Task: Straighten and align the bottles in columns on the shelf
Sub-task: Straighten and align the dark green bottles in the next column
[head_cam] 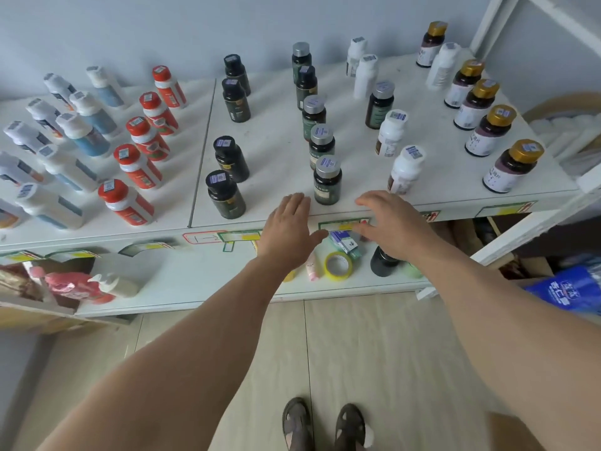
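On the white shelf (279,148) bottles stand in columns: white and blue ones at the left, red-capped ones (138,166), black-capped dark ones (226,193), a silver-capped dark column, white ones (405,169) and gold-capped ones (514,166) at the right. The front silver-capped bottle (327,179) stands near the shelf's front edge. My left hand (289,227) and my right hand (388,222) hover on either side of it, just in front, fingers straight and spread, holding nothing.
A lower shelf (201,284) carries a yellow tape roll (338,265), a small box, a dark jar (383,260) and a pink item at the left. A white frame post (497,21) rises at the right. Blue packaging (567,288) lies on the floor at the right.
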Available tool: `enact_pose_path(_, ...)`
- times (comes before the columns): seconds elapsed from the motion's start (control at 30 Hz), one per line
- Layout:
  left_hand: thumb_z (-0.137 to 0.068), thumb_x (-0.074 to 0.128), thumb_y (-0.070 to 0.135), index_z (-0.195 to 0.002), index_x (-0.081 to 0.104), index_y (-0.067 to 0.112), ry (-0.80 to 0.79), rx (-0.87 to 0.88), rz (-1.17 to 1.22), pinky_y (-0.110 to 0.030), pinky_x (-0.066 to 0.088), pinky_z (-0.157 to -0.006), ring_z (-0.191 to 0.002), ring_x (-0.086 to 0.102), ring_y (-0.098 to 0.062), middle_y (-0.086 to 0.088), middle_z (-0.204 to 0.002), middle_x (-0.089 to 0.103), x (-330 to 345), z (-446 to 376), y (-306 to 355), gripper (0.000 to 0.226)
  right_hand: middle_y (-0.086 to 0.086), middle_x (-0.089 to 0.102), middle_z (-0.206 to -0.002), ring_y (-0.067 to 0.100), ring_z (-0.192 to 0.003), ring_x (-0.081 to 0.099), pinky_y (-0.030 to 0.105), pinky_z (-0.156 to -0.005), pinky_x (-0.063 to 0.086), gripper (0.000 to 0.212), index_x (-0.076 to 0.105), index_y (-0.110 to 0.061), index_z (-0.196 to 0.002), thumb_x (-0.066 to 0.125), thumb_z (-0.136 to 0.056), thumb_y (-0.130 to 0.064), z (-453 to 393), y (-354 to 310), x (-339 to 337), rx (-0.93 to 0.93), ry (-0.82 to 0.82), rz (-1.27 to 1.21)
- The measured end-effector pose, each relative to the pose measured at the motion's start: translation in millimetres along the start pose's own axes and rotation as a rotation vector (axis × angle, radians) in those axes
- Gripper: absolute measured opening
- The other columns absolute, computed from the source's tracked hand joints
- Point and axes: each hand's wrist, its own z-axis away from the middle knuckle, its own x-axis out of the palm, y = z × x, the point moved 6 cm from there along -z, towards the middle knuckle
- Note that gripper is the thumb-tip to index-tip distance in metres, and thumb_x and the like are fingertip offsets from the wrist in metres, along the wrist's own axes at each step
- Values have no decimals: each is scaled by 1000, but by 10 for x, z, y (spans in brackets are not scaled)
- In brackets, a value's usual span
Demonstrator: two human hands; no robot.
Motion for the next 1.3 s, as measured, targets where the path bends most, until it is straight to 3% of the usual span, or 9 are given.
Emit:
enact_pose_path(0.17, -86, 56, 56, -142, 39, 10, 125, -19, -21, -34, 17, -116, -142, 24, -21, -4, -151, 36, 117, 15, 14, 75, 1, 56, -122, 26, -109, 50, 37, -93, 39, 47, 62, -13, -118, 73, -79, -34, -20, 44, 51, -82, 153, 89)
enact_pose_path(0.33, -90, 57, 46, -136, 49, 8, 206, -48, 36, -35, 21, -115, -138, 32, -24, -7, -147, 44, 145, 8, 6, 60, 2, 58, -116, 27, -103, 50, 37, -88, 38, 37, 63, -12, -113, 73, -79, -23, -17, 59, 77, -121, 223, 105)
enact_pose_path(0.57, -91, 58, 40, -137, 48, 10, 171, -62, 69, -35, 20, -116, -140, 30, -23, -5, -149, 41, 166, 6, -9, 55, 5, 59, -110, 30, -96, 50, 39, -82, 39, 31, 64, -11, -107, 74, -77, -12, -16, 67, 105, -111, 258, 113)
enact_pose_path(0.77, -90, 60, 39, -137, 48, 11, 94, -84, 126, -33, 23, -115, -138, 31, -19, -2, -148, 41, 84, -18, -4, 57, 0, 54, -122, 26, -107, 46, 36, -89, 38, 33, 60, -15, -117, 64, -84, -19, -48, 36, 95, -29, 118, 130)
enact_pose_path(0.93, -89, 56, 48, -141, 42, 18, -1, -187, 235, -32, 31, -107, -134, 37, -17, 1, -147, 43, -12, -80, -42, 63, 2, 48, -133, 22, -120, 44, 34, -96, 36, 43, 51, -16, -129, 56, -90, -34, -151, -75, -127, 123, 116, -152)
enact_pose_path(1.0, -86, 56, 50, -141, 40, 22, -27, -252, 314, -31, 36, -99, -129, 42, -18, 3, -142, 47, -39, -130, -50, 63, 1, 45, -139, 19, -126, 40, 29, -100, 31, 49, 45, -18, -135, 56, -90, -36, -253, -238, -276, 64, 153, -227)
enact_pose_path(1.1, -82, 56, 48, -131, 45, 28, -59, -268, 414, -29, 42, -77, -111, 55, -21, 5, -122, 59, -75, -238, 5, 53, -3, 37, -147, 12, -132, 34, 20, -100, 24, 57, 36, -24, -141, 57, -90, -36, -435, -429, -410, -14, 71, -274)
enact_pose_path(1.2, -84, 59, 42, -123, 51, 34, -20, -212, 556, -16, 36, -64, -97, 61, -14, 15, -102, 62, -165, -281, 52, 40, -8, 37, -147, 11, -128, 39, 17, -94, 25, 58, 33, -32, -143, 58, -90, -33, -578, -504, -392, -14, -85, -258)
enact_pose_path(1.3, -87, 61, 38, -126, 53, 31, -20, -183, 645, -19, 38, -76, -99, 60, -10, 11, -112, 65, -221, -288, 38, 40, -3, 50, -136, 15, -109, 53, 22, -88, 35, 52, 39, -35, -139, 59, -91, -26, -638, -537, -356, 26, -153, -242)
